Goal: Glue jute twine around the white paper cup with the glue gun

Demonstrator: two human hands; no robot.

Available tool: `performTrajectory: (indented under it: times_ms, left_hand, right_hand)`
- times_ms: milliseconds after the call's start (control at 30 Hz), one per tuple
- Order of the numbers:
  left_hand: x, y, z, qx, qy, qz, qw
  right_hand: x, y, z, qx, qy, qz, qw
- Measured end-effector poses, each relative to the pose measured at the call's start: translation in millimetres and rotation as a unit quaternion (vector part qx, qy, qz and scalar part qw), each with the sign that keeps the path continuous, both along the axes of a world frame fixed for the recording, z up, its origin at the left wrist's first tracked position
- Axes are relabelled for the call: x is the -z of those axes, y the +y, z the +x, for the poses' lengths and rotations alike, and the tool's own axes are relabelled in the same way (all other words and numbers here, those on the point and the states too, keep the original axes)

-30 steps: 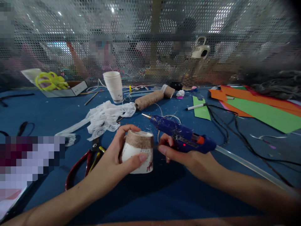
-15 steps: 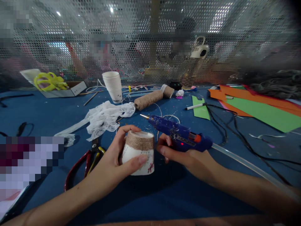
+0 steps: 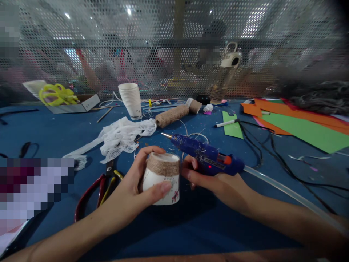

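Note:
My left hand [image 3: 133, 185] is wrapped round an upturned white paper cup [image 3: 161, 182] whose upper band is wound with brown twine. The cup stands on the blue table [image 3: 177, 225] near its front edge. Right beside it my right hand [image 3: 209, 182] grips a blue hot glue gun [image 3: 207, 156] with an orange trigger and a lit red lamp. Its metal nozzle points left and away, above and behind the cup. A clear glue stick [image 3: 286, 193] juts from the gun's back toward the right.
Red-handled pliers [image 3: 95, 189] lie left of the cup, white lace [image 3: 120, 136] behind it. Further back are a stack of paper cups [image 3: 131, 100], twine spools [image 3: 171, 115], a marker [image 3: 226, 123] on green paper, coloured sheets [image 3: 300, 123], black cables [image 3: 272, 153] and a perforated metal screen [image 3: 163, 47].
The glue gun and my right hand have drifted slightly left, and the cup has shifted a little in my left hand.

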State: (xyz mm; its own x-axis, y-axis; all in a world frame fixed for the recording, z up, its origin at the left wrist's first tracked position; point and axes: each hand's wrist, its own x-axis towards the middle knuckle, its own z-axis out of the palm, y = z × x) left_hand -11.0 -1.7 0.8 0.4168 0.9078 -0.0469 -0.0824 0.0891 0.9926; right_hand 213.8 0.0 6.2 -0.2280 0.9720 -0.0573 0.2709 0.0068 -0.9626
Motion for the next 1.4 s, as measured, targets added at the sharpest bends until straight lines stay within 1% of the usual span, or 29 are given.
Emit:
performTrajectory:
  times_ms: [167, 367, 467, 567, 667, 833, 967, 1100, 1200, 1333, 1400]
  left_hand:
    - [-0.1, 0.3, -0.4, 0.007, -0.003, 0.004, 1.000]
    - [-0.3, -0.2, -2.6, 0.019, 0.016, 0.013, 1.000]
    - [-0.1, 0.0, -2.6, 0.028, 0.027, 0.014, 0.999]
    - [-0.1, 0.1, -2.1, 0.033, 0.041, 0.012, 0.999]
    - [-1.1, 0.0, -1.4, 0.043, 0.063, 0.005, 0.997]
    - [-4.0, -0.5, -0.3, 0.058, 0.097, -0.010, 0.994]
    - [-3.0, -0.3, -0.1, 0.034, 0.090, -0.004, 0.995]
    - [-1.2, 2.8, 0.3, -0.017, 0.077, 0.021, 0.997]
    - [-1.6, 5.0, 0.8, -0.060, 0.065, 0.024, 0.996]
    - [-5.3, 4.8, 1.3, -0.078, 0.013, -0.026, 0.997]
    - [-8.7, 3.6, 1.8, -0.080, -0.004, -0.054, 0.995]
  right_hand:
    - [0.0, -1.2, 1.0, -0.005, -0.011, -0.006, 1.000]
    - [-0.8, -0.2, 0.1, -0.020, -0.020, -0.005, 1.000]
    - [-2.0, 0.7, -1.5, -0.007, -0.021, -0.002, 1.000]
    - [-3.8, 0.5, -4.0, 0.011, 0.010, -0.003, 1.000]
    - [-5.0, -1.5, -5.0, 0.020, 0.033, 0.014, 0.999]
    - [-2.9, -4.4, -3.3, 0.033, 0.033, 0.035, 0.998]
    - [-1.1, -4.3, -4.1, 0.033, 0.047, 0.032, 0.998]
    - [-1.4, -3.8, -3.4, 0.025, 0.067, 0.046, 0.996]
    - [-2.0, -3.4, -1.1, 0.012, 0.043, 0.055, 0.997]
    - [-2.0, -3.5, 1.6, 0.024, 0.023, 0.029, 0.999]
    - [-1.5, -3.9, 3.8, 0.035, 0.009, 0.033, 0.999]
